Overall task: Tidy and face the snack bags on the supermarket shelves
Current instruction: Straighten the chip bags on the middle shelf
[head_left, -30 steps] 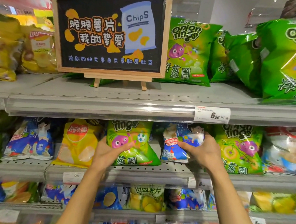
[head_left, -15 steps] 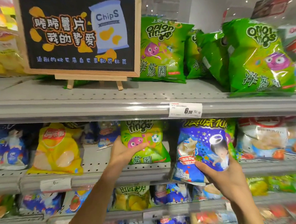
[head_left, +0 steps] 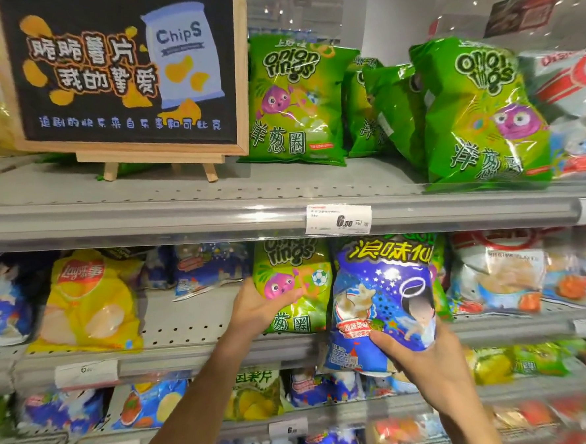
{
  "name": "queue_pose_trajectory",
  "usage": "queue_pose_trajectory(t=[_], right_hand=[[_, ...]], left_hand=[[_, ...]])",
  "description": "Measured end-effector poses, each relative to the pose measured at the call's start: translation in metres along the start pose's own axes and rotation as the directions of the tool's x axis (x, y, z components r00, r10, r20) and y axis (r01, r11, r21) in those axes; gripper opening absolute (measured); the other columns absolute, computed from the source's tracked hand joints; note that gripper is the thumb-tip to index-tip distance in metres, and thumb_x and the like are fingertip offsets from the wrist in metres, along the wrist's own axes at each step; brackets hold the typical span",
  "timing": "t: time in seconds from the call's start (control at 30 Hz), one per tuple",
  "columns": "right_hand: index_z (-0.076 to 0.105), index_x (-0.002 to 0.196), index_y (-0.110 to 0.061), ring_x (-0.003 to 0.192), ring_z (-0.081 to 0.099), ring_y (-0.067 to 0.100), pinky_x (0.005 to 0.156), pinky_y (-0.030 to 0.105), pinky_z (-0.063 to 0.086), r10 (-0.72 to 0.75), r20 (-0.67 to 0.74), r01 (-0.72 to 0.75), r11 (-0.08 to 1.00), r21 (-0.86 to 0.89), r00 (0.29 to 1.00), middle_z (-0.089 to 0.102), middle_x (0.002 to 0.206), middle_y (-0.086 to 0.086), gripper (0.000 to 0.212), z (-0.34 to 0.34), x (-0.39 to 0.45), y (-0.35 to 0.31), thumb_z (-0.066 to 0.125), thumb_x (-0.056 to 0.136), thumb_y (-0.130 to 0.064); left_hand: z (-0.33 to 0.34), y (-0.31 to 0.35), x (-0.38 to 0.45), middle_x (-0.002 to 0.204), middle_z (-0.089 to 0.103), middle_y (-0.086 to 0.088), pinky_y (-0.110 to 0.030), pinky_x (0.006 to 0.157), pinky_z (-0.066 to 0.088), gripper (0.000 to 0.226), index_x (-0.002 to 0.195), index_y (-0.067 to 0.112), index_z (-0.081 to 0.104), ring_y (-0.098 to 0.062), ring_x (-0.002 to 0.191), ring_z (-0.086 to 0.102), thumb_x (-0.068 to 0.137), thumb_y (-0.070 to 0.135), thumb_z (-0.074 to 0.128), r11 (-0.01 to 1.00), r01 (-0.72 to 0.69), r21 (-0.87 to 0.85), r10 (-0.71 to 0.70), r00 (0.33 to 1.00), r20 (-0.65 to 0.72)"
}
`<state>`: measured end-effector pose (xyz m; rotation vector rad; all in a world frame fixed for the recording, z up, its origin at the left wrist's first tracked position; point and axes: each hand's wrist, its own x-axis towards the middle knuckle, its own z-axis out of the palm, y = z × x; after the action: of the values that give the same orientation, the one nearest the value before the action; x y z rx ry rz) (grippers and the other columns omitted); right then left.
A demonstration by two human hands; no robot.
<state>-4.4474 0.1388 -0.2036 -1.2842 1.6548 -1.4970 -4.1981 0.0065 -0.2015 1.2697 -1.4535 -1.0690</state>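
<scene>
So I'm mid-sort on the middle shelf. My right hand is wrapped around the bottom of a blue bag, held out in front of the shelf at about 4 o'clock in my view. My left hand grasps the green onion rings bag standing just at 9 o'clock of it. My guess: the blue one needs reshelving with the blue bags further toward 9 o'clock, face out.
</scene>
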Motion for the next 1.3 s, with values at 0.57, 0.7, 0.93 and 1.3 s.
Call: queue_pose_trajectory(t=[0.57, 0.7, 0.93, 1.3], right_hand=[[0.071, 0.098, -0.018, 0.057, 0.065, -0.001, 0.053, 0.011, 0.047, -0.045, 0.039, 0.042, 0.997, 0.061, 0.998, 0.076, 0.075, -0.011, 0.054, 0.047, -0.028, -0.022, 0.092, 0.053, -0.040], [0.070, 0.105, -0.019, 0.076, 0.074, 0.003, 0.064, 0.016, 0.054, -0.059, 0.048, 0.055, 0.995, 0.078, 0.997, 0.079, 0.089, -0.010, 0.054, 0.093, -0.045, -0.034, 0.094, 0.058, -0.031], [0.070, 0.104, -0.015, 0.068, 0.071, 0.006, 0.063, 0.022, 0.054, -0.064, 0.085, 0.055, 0.993, 0.108, 0.994, 0.079, 0.085, -0.005, 0.065, 0.189, -0.059, -0.055, 0.092, 0.051, -0.045], [0.067, 0.106, -0.020, 0.089, 0.075, 0.009, 0.075, 0.028, 0.060, -0.135, 0.124, 0.126, 0.989, 0.076, 0.983, 0.079, 0.097, -0.010, 0.062, 0.249, -0.040, -0.095, 0.093, 0.053, -0.041]], left_hand=[[-0.032, -0.015, -0.008, 0.108, 0.064, -0.004, -0.042, 0.092, 0.056, 0.058, 0.112, 0.020, 0.056, -0.021, 0.099, 0.067, 0.069, 0.043, 0.088, 0.995, 0.089, 0.041, -0.088, 0.996, -0.028], [-0.084, -0.026, -0.031, 0.097, 0.068, -0.003, -0.044, 0.088, 0.055, 0.031, 0.102, 0.018, 0.064, -0.023, 0.092, 0.066, 0.083, 0.038, 0.078, 0.980, -0.059, 0.191, 0.074, 0.994, -0.075], [-0.191, -0.046, -0.076, 0.083, 0.066, 0.004, -0.031, 0.064, 0.050, 0.020, 0.084, 0.019, 0.069, -0.019, 0.078, 0.063, 0.076, 0.027, 0.085, 0.513, -0.394, 0.763, 0.630, 0.777, -0.023], [-0.257, -0.079, -0.097, 0.076, 0.062, 0.003, -0.034, 0.066, 0.052, 0.026, 0.081, 0.018, 0.074, -0.020, 0.075, 0.063, 0.072, 0.041, 0.084, 0.430, -0.203, 0.880, 0.555, 0.828, -0.081]])
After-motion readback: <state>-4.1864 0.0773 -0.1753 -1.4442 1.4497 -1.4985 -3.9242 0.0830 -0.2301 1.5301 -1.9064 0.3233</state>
